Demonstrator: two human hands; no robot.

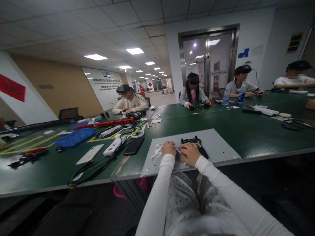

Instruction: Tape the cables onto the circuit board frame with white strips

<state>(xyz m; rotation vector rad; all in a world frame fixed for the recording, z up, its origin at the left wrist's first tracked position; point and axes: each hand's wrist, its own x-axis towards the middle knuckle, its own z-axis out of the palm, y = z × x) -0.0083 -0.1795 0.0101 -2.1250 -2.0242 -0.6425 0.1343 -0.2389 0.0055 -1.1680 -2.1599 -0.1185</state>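
Observation:
My left hand point(168, 148) and my right hand point(190, 153) rest close together on a grey metal sheet point(221, 147) at the near edge of the green table point(246, 131). Both hands have curled fingers pinched over something small between them that I cannot make out. White strips point(156, 152) lie just left of my left hand. A black device point(194, 142) sits on the sheet directly behind my right hand, partly covered by it. Both arms wear white sleeves.
Left of the sheet lie a black phone point(134, 146), a white handheld tool point(113, 146), a silver phone point(90, 154), a blue tray point(74, 137) and black cables point(93, 168). Several people sit around the far side. Two bottles point(225, 97) stand at the back.

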